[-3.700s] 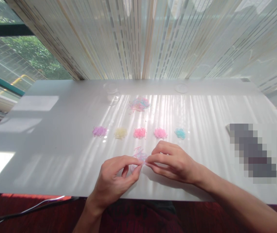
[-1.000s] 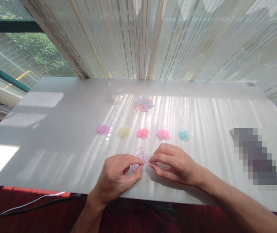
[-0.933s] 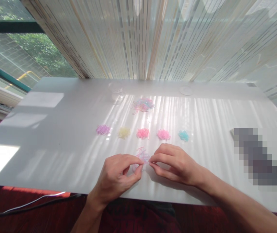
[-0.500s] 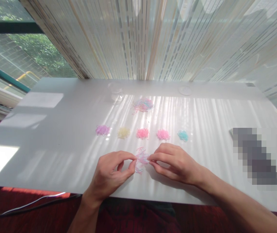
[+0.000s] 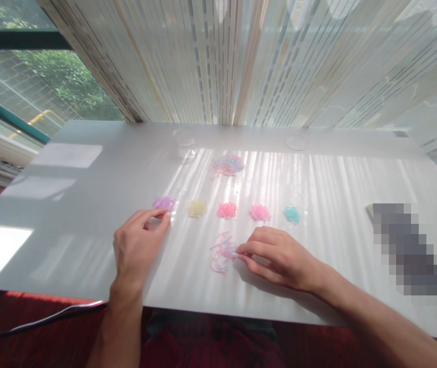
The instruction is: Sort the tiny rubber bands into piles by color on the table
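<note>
Hands: left hand point(image 5: 134, 245) at the near edge of the purple pile point(image 5: 164, 202), right hand point(image 5: 281, 253) at the front pile's point(image 5: 224, 250) right edge!
Row: purple pile, yellow pile point(image 5: 197, 208), red pile point(image 5: 227, 210), pink pile point(image 5: 260, 211), blue pile point(image 5: 291, 214), all looked sorted!
Mixed: front pile and back pile point(image 5: 229, 165), apparently left to do.
Grip: fingertips close together on both; whether they held anything, impossible to tell.

- We've got a loose mixed tangle point(image 5: 225, 251) of thin bands nearest us, mostly pink and lilac
- Our purple heap point(image 5: 164, 203) starts the row at left, then yellow heap point(image 5: 197, 208), coral heap point(image 5: 227, 210), pink heap point(image 5: 260, 212), teal heap point(image 5: 291, 214), all apart
- Fuller mixed pile point(image 5: 228, 165) sits behind them
</note>
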A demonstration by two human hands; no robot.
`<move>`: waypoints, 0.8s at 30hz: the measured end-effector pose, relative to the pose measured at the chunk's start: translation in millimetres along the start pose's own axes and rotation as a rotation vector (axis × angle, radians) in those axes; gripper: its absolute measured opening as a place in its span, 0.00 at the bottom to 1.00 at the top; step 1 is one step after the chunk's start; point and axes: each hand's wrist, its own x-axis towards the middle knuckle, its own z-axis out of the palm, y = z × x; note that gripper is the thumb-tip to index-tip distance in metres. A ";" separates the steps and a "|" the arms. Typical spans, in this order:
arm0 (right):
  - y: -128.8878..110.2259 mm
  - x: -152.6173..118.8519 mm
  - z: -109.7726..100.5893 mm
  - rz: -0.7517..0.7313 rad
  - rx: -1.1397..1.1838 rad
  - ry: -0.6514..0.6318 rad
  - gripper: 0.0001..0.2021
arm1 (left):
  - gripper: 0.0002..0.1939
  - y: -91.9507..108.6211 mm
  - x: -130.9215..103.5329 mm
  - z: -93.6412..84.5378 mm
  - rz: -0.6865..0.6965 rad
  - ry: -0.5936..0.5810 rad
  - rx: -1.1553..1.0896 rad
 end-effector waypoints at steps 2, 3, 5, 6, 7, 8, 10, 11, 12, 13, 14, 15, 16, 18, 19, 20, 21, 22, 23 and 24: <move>0.4 -0.4 0.1 -0.004 -0.005 0.001 0.08 | 0.03 -0.6 -0.9 1.7 -0.009 0.006 -0.006; 0.4 -0.6 0.2 -0.005 -0.006 0.001 0.08 | 0.03 -0.9 -1.2 2.3 -0.015 0.007 -0.014; 0.2 -0.7 0.6 -0.006 -0.006 -0.004 0.09 | 0.04 -0.6 -1.3 2.5 -0.041 0.004 -0.029; 0.0 -0.7 0.7 -0.007 -0.004 -0.006 0.09 | 0.04 0.1 -1.1 2.3 -0.066 -0.003 -0.029; -0.2 -0.6 0.8 -0.009 -0.002 -0.006 0.09 | 0.05 1.1 -0.8 1.9 -0.101 -0.013 -0.022; -0.4 -0.5 0.7 -0.012 -0.001 -0.005 0.09 | 0.05 2.5 -0.3 1.4 -0.143 -0.026 -0.009; -0.6 -0.3 0.4 -0.017 -0.003 -0.002 0.09 | 0.07 5.5 0.8 0.3 -0.224 -0.056 0.020; -0.6 -0.3 0.1 -0.018 -0.006 -0.002 0.09 | 0.08 6.8 1.4 -0.1 -0.258 -0.069 0.030; -0.6 -0.3 -0.2 -0.018 -0.008 -0.003 0.09 | 0.09 7.7 1.9 -0.3 -0.285 -0.078 0.035; -0.6 -0.4 -0.4 -0.017 -0.009 -0.006 0.09 | 0.09 8.3 2.3 -0.3 -0.305 -0.084 0.037; -0.7 -0.5 -0.6 -0.016 -0.009 -0.009 0.09 | 0.10 8.4 2.5 -0.2 -0.319 -0.087 0.038; -0.8 -0.7 -0.7 -0.015 -0.009 -0.012 0.09 | 0.10 8.2 2.5 0.2 -0.328 -0.088 0.039; -0.9 -0.8 -0.8 -0.014 -0.008 -0.013 0.09 | 0.10 7.7 2.3 0.6 -0.333 -0.087 0.040; -1.3 -0.9 -0.8 -0.013 -0.011 -0.017 0.09 | 0.09 6.5 1.4 1.4 -0.332 -0.080 0.041; -1.4 -0.8 -0.7 -0.015 -0.012 -0.016 0.09 | 0.09 5.8 0.8 1.8 -0.327 -0.075 0.041; -1.5 -0.7 -0.7 -0.016 -0.013 -0.015 0.09 | 0.09 5.1 0.1 2.1 -0.319 -0.070 0.042; -1.5 -0.6 -0.6 -0.016 -0.013 -0.013 0.09 | 0.09 4.4 -0.6 2.5 -0.305 -0.065 0.042; -1.4 -0.5 -0.6 -0.016 -0.013 -0.012 0.10 | 0.09 3.7 -1.3 2.8 -0.288 -0.060 0.043; -1.1 -0.4 -0.6 -0.015 -0.012 -0.011 0.10 | 0.09 3.1 -2.0 3.1 -0.270 -0.054 0.045; -0.9 -0.3 -0.5 -0.013 -0.010 -0.011 0.10 | 0.09 2.4 -2.6 3.3 -0.251 -0.048 0.046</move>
